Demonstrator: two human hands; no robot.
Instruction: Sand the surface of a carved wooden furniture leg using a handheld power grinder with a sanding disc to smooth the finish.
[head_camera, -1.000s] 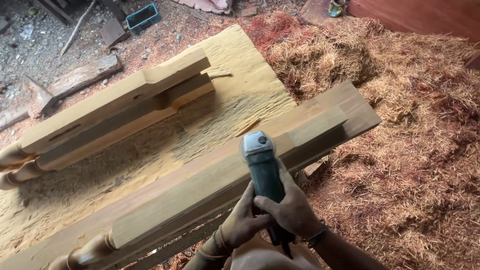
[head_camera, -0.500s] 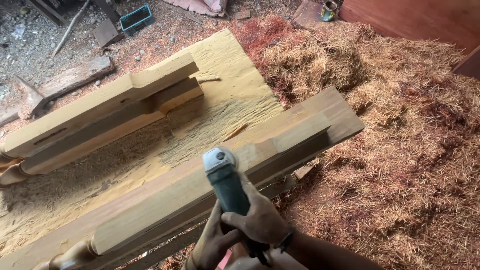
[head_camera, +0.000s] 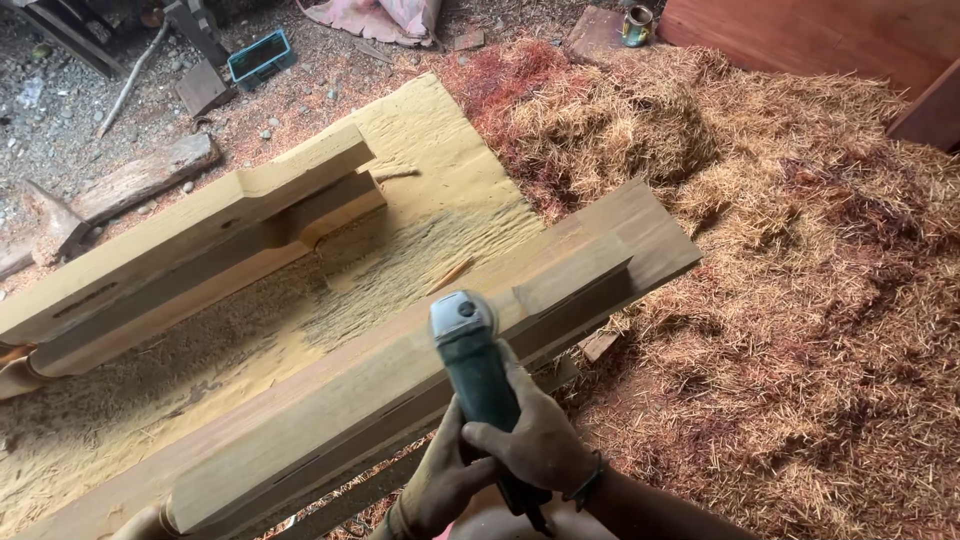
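Both my hands grip a green angle grinder (head_camera: 468, 352) by its body. My right hand (head_camera: 535, 438) wraps the grip from above and the right. My left hand (head_camera: 445, 478) clasps it from below and the left. The grinder's grey head rests on the top face of a long shaped wooden beam (head_camera: 380, 385) that runs from lower left to upper right. The beam has a raised block (head_camera: 570, 283) just right of the grinder head. A second carved beam (head_camera: 190, 245) lies parallel, farther away on the left.
Both beams rest on a board covered in yellow sawdust (head_camera: 420, 215). A deep heap of wood shavings (head_camera: 800, 300) fills the right side. A blue crate (head_camera: 260, 57), wood offcuts (head_camera: 140, 180) and a small tin (head_camera: 636, 25) lie on gravel beyond. Reddish boards (head_camera: 820, 35) stand at the upper right.
The grinder and both hands have slid left and toward me along the near beam, away from its raised end. The view has shifted with them.
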